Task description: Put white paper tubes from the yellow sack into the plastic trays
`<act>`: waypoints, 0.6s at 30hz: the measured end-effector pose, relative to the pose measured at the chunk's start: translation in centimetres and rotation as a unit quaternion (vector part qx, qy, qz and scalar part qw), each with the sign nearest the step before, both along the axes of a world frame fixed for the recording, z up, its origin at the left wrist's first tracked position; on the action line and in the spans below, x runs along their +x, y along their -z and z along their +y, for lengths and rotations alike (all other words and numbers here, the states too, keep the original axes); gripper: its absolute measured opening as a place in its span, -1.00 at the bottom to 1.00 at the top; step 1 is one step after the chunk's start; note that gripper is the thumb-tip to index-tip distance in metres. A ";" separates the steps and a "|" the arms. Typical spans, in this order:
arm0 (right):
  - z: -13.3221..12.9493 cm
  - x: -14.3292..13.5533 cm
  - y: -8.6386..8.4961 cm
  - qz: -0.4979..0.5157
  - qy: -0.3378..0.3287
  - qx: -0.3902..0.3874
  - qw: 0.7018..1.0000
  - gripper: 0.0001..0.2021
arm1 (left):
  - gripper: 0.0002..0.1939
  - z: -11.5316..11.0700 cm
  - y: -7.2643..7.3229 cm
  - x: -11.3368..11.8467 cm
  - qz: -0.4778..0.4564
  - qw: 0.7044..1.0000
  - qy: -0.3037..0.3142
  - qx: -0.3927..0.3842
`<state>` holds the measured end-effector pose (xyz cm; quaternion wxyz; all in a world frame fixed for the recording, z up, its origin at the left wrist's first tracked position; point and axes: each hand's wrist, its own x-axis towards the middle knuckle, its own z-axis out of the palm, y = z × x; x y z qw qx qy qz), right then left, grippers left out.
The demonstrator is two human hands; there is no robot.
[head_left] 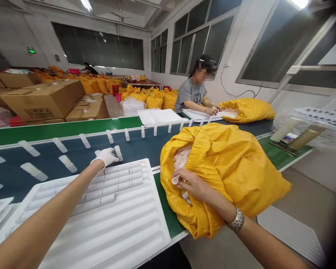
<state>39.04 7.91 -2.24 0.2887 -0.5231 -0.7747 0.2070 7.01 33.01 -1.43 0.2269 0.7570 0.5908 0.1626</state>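
The yellow sack (238, 160) lies on its side, its mouth facing the grooved white tray (123, 224), probably to keep its contents within easy reach. At that mouth, the right hand (192, 183) pinches a pale hollow piece (175, 181), open end outward. Beyond the tray, left of the sack, the gloved left hand (105, 157) grips a white tube (118, 153) over the conveyor belt (144, 149); whether it touches the belt, I cannot tell. The grooves likely stop the printed tubes (133, 176) rolling.
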 end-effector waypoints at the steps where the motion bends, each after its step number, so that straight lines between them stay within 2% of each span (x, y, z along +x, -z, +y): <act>1: -0.2 -0.4 -0.2 0.010 -0.002 0.008 1.000 -0.86 | -0.71 -1.1 -0.7 -0.5 0.015 1.000 -0.009 0.021; 3: -0.5 -1.2 -0.3 0.025 -0.005 0.034 0.999 -0.86 | -0.74 -4.6 -1.7 -1.5 0.035 0.997 -0.009 0.066; 5: -0.8 -1.8 -0.1 0.036 -0.010 0.055 0.998 -0.85 | -0.76 -9.3 -1.9 -2.5 0.049 0.994 0.029 0.092; 8: -0.9 -3.3 0.2 0.075 -0.020 0.056 0.995 -0.83 | -0.77 -16.3 -1.0 -3.6 0.080 0.987 0.111 0.088; 10: -1.0 -4.7 0.3 0.129 -0.026 0.046 0.990 -0.83 | -0.78 -19.2 -0.3 -4.2 0.105 0.982 0.128 0.092; 12: -1.2 -6.4 0.2 0.198 -0.036 0.037 0.979 -0.80 | -0.75 -20.3 0.3 -4.8 0.123 0.980 0.121 0.102; 14: -1.4 -7.9 0.0 0.240 -0.048 0.037 0.969 -0.77 | -0.76 -20.0 0.6 -5.2 0.132 0.979 0.113 0.109; 18: -1.9 -9.5 -0.1 0.212 -0.027 0.038 0.976 -0.82 | -0.91 -18.4 0.7 -5.4 0.121 0.981 0.110 0.103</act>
